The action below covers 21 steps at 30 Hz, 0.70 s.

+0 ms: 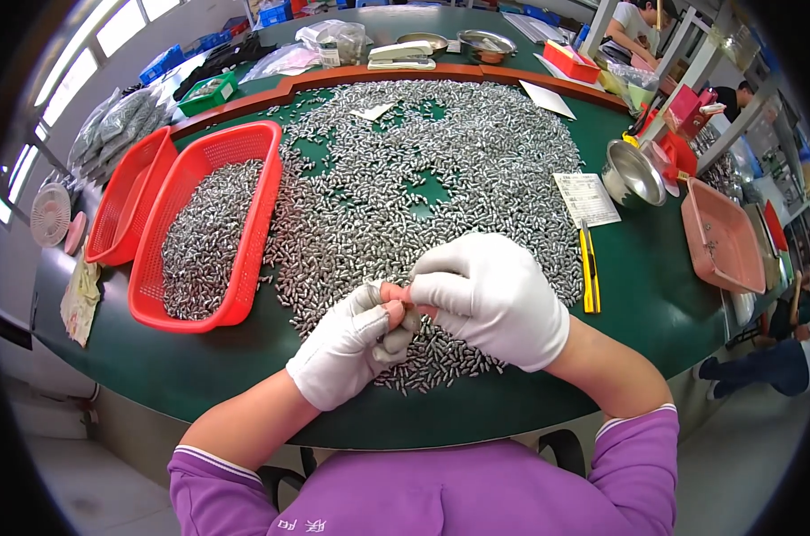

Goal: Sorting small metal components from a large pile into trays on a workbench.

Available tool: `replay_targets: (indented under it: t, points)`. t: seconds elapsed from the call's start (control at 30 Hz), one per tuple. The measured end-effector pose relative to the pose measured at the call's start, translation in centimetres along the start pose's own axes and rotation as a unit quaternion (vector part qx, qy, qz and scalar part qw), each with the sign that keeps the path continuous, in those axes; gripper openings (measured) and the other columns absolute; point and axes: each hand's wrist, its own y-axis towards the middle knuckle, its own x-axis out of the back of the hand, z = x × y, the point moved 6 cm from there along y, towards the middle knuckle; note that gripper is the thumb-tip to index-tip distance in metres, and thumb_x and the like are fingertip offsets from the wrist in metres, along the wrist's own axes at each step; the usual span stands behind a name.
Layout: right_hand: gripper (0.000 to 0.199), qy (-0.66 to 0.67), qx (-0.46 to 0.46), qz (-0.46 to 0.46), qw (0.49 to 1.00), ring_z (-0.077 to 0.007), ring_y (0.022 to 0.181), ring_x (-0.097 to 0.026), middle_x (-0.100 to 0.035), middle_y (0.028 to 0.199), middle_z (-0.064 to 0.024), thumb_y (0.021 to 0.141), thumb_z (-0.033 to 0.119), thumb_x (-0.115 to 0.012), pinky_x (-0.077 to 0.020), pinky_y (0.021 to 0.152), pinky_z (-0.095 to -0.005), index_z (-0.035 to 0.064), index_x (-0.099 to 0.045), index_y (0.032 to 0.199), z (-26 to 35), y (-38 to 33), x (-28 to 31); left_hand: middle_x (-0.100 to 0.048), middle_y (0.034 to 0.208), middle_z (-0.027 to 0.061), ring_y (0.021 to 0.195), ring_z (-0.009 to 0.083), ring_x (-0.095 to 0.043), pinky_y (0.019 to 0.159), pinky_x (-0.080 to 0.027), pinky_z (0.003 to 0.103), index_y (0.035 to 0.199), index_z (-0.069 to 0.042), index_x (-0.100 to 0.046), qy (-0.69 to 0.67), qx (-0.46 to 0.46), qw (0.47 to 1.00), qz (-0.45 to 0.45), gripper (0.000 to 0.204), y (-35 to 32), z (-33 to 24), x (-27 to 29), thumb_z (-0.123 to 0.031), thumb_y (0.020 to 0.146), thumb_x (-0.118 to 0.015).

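Both my hands wear white gloves with cut fingertips and meet over the near edge of a big heap of small silver metal parts (423, 170) spread on the green table (655, 295). My left hand (347, 344) curls around several of these small parts, thumb pressed toward the right hand. My right hand (490, 295) pinches at the same spot with bare fingertips; what is between them is too small to tell.
A red basket (257, 223) part-filled with the same metal parts lies at the left, an empty red basket (123, 201) beside it. A yellow utility knife (588, 268), a printed paper (585, 198), a steel bowl (633, 174) and a pink tray (722, 237) sit at the right. Another person sits at the far right.
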Motion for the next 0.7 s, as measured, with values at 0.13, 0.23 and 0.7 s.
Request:
replay_targets:
  t: [0.13,0.23,0.7]
  points:
    - [0.017,-0.126,-0.073,0.079,0.986,-0.0273,0.077,-0.063,-0.064,0.084,-0.0055,0.074,0.012,-0.071,-0.0519,0.067,-0.0370,0.0086,-0.067,0.090,-1.3,-0.6,-0.2,-0.059,0.090,0.0011,0.065,0.0069,-0.043,0.059,-0.036,0.021,0.103,-0.010,-0.055,0.005,-0.005,1.000,-0.003,0.017,-0.1,-0.1,0.0,-0.021,0.094,-0.064]
    - [0.019,-0.141,-0.140,0.185,0.963,-0.0272,0.082,-0.063,-0.063,0.089,-0.0046,0.075,0.017,-0.071,-0.0515,0.072,-0.0381,0.0102,-0.068,0.093,-2.7,-2.2,-1.8,-0.059,0.091,0.0011,0.066,0.0070,-0.045,0.060,-0.038,0.021,0.104,-0.010,-0.056,-0.001,-0.003,1.000,-0.008,0.017,-0.2,-0.1,0.1,-0.021,0.094,-0.064]
    - [0.012,0.201,-0.191,0.007,0.961,-0.0223,0.089,-0.064,-0.064,0.099,-0.0076,0.079,0.009,-0.074,-0.0519,0.080,-0.0337,0.0072,-0.069,0.090,-2.2,-1.2,-0.5,-0.060,0.095,0.0004,0.072,0.0076,-0.048,0.065,-0.040,0.021,0.108,-0.009,-0.056,-0.013,0.033,0.999,-0.010,0.022,0.0,0.3,0.5,-0.024,0.094,-0.064]
